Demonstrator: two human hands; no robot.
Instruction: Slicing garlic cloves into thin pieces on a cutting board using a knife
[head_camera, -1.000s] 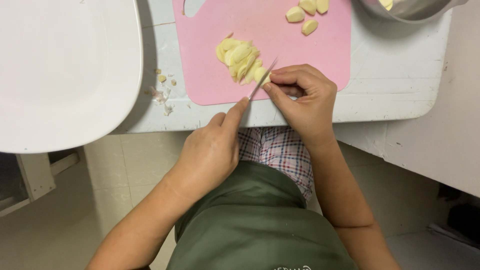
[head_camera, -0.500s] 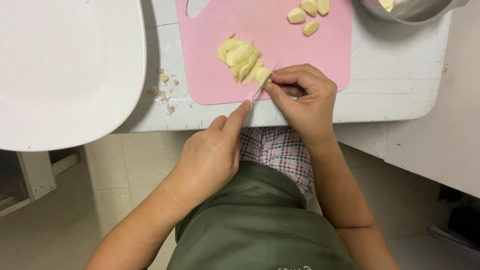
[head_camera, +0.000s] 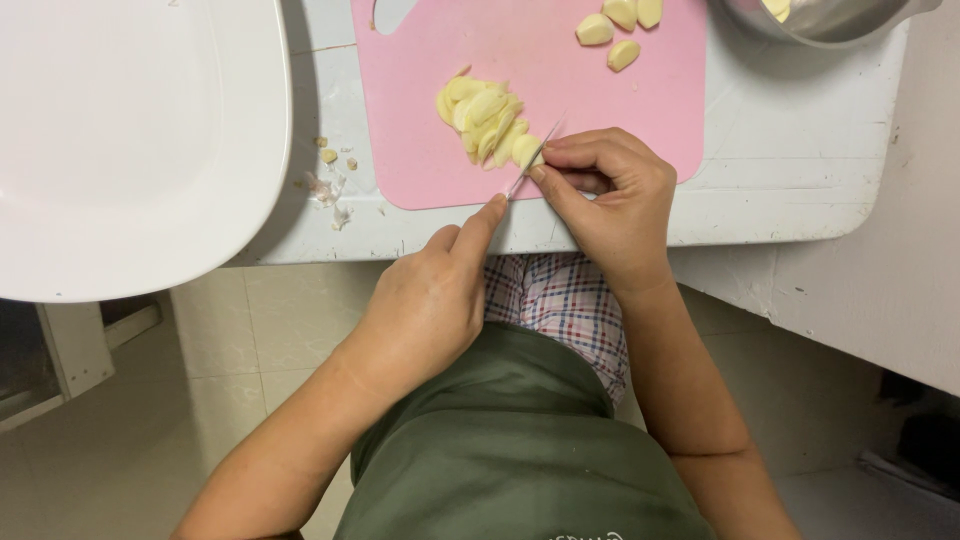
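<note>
Pink cutting board (head_camera: 590, 100) lies flat on the white worktop (head_camera: 800, 150), its near edge close to the worktop's front edge. Left hand (head_camera: 425, 300) grips a knife (head_camera: 530, 165): fingers wrapped shut around the handle, which is hidden inside the fist, index finger stretched along the blade's back. Only a thin strip of blade shows, tilted, running up to the garlic. Right hand (head_camera: 610, 195) is curled on the board, fingertips pinched narrow on a garlic clove (head_camera: 527, 150) right at the blade. Pile of pale yellow garlic slices (head_camera: 480, 112) sits just left of that clove, touching it. Three whole peeled cloves (head_camera: 620, 30) lie at the board's far edge, well apart from the pile. Metal bowl (head_camera: 830, 18) at top right, partly out of frame, overlaps the board's corner. Garlic skin scraps (head_camera: 330, 180) lie on the worktop left of the board. Large white plate (head_camera: 120, 140) sits further left, overhanging the worktop edge.
</note>
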